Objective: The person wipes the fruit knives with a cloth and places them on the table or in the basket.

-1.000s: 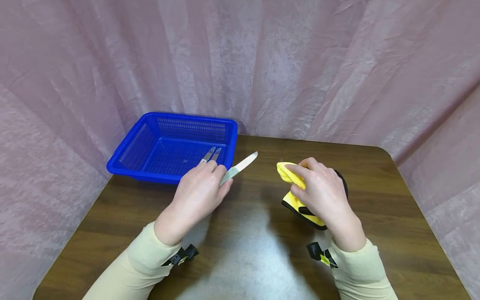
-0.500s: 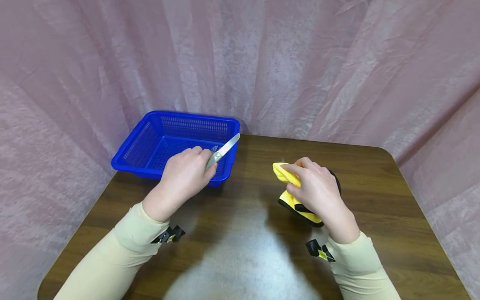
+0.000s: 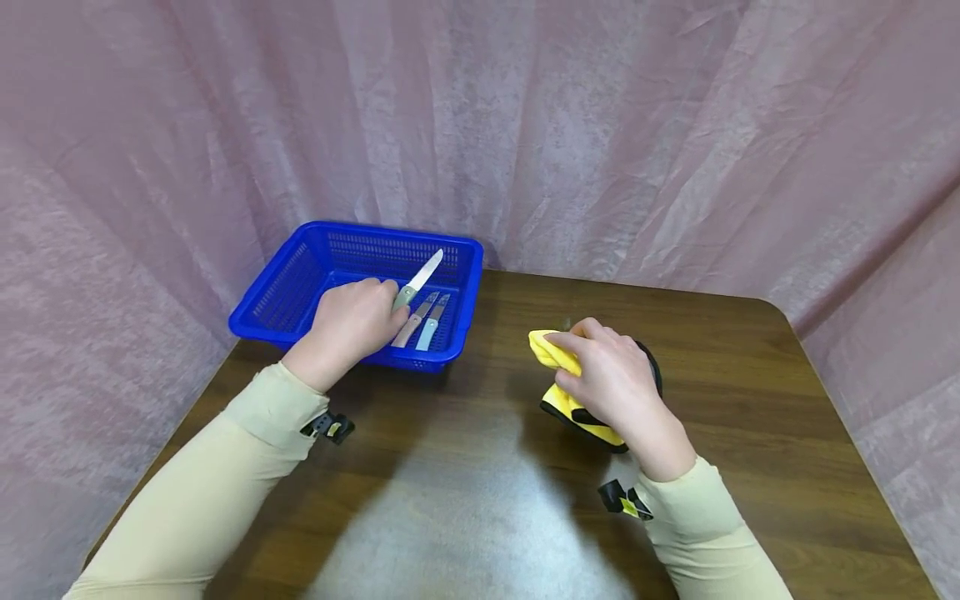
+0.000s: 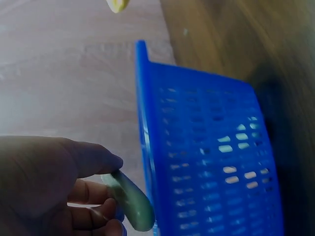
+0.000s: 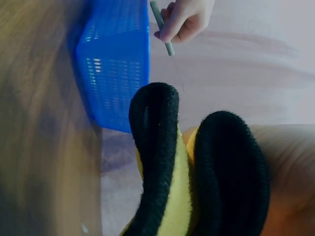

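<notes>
My left hand [image 3: 351, 323] grips a knife [image 3: 423, 273] by its pale green handle [image 4: 130, 202], blade pointing up and away, above the blue basket [image 3: 281, 337]. Two more knives lie inside the basket at its right end: one with a pinkish handle [image 3: 407, 331], the other with a light blue handle [image 3: 428, 334]. On the right, my right hand [image 3: 611, 375] pinches a bunched yellow cloth [image 3: 551, 350] with black edging [image 5: 156, 162], held over the table. Part of the cloth is hidden under the hand.
The brown wooden table [image 3: 720, 375] runs under everything, with a pink curtain [image 3: 525, 125] behind it and at both sides. At the back left stands the basket, close to the curtain. A strapped-on black camera [image 3: 330, 427] sits at the left wrist.
My left hand has carried the green-handled knife left and away from me, from the basket's near right side to above it. The right hand and cloth have shifted slightly left in view.
</notes>
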The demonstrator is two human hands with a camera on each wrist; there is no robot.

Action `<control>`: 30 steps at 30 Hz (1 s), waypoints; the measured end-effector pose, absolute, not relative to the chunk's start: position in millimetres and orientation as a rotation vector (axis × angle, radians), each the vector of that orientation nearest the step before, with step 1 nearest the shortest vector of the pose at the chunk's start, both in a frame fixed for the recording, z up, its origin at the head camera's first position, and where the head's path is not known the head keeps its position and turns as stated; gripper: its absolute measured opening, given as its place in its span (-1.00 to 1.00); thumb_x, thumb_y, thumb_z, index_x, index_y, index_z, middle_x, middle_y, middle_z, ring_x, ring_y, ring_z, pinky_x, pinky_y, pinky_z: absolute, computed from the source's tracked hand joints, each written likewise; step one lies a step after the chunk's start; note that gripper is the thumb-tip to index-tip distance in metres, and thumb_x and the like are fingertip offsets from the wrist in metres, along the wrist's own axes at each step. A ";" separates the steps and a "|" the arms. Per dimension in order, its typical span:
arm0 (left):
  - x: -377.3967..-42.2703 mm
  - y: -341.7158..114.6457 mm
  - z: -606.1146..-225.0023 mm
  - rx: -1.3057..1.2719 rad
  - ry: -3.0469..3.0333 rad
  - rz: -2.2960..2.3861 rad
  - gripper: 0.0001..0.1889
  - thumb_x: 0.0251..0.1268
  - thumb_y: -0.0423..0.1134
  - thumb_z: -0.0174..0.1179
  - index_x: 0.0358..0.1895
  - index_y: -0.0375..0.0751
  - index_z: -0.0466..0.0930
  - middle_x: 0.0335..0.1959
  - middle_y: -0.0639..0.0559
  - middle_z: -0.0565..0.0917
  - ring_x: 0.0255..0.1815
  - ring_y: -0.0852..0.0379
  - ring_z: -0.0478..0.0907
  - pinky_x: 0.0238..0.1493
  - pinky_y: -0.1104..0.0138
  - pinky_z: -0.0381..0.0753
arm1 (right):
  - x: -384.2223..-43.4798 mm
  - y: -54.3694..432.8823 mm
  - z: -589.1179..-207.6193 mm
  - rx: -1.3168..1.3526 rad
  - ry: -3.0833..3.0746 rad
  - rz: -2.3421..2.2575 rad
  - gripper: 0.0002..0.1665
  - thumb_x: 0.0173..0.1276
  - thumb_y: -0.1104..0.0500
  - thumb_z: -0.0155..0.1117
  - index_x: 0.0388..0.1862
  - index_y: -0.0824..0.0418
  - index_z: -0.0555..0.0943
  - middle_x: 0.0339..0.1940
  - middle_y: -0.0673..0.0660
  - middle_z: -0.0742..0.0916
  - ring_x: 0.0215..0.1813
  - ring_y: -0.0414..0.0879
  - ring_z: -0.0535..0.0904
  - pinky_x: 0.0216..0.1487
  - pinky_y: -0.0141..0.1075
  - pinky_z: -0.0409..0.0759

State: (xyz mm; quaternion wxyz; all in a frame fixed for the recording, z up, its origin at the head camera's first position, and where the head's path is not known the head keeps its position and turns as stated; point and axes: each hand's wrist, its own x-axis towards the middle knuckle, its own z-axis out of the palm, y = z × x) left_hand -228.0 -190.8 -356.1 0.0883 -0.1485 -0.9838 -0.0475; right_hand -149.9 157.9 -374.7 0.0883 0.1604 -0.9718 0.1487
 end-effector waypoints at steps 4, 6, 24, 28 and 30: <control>-240.2 -194.1 -360.3 -0.411 -2.977 -0.109 -0.67 0.55 -0.07 0.27 -0.38 -0.22 0.62 -0.42 -0.20 0.71 -0.36 -0.31 0.73 -0.37 -0.25 0.66 | -156.6 156.0 -381.1 0.487 -2.917 0.451 -0.36 0.29 0.25 0.38 0.37 -0.03 0.78 0.09 0.12 0.73 -0.05 0.15 0.68 -0.09 0.11 0.61; -245.8 -194.8 -361.2 -0.395 -3.003 -0.099 -0.67 0.56 -0.06 0.27 -0.36 -0.23 0.64 -0.37 -0.24 0.75 -0.33 -0.34 0.74 -0.35 -0.25 0.67 | -159.9 156.6 -384.1 0.478 -2.937 0.460 -0.36 0.28 0.25 0.37 0.37 -0.04 0.78 0.09 0.12 0.73 -0.08 0.14 0.68 -0.16 0.10 0.61; -281.7 -197.5 -374.7 -0.279 -3.235 -0.067 -0.68 0.57 -0.10 0.19 -0.39 -0.20 0.62 -0.35 -0.18 0.71 -0.31 -0.21 0.67 -0.21 -0.21 0.69 | -181.5 158.3 -404.6 0.442 -3.047 0.461 -0.35 0.30 0.21 0.37 0.40 -0.01 0.76 0.09 0.16 0.72 -0.09 0.11 0.65 -0.14 0.06 0.59; -283.8 -198.9 -377.6 -0.250 -3.278 -0.072 -0.72 0.54 -0.12 0.18 -0.35 -0.22 0.64 -0.31 -0.20 0.71 -0.26 -0.21 0.67 -0.16 -0.20 0.69 | -184.3 157.4 -407.8 0.446 -3.061 0.451 -0.35 0.30 0.20 0.37 0.41 -0.01 0.75 0.10 0.17 0.72 -0.07 0.12 0.65 -0.11 0.05 0.59; -284.9 -199.7 -379.0 -0.240 -3.301 -0.077 -0.74 0.53 -0.14 0.19 -0.32 -0.23 0.66 -0.30 -0.20 0.71 -0.25 -0.21 0.66 -0.14 -0.19 0.69 | -185.1 157.2 -408.7 0.448 -3.069 0.444 -0.35 0.31 0.19 0.38 0.42 0.00 0.75 0.10 0.17 0.72 -0.06 0.12 0.65 -0.08 0.06 0.59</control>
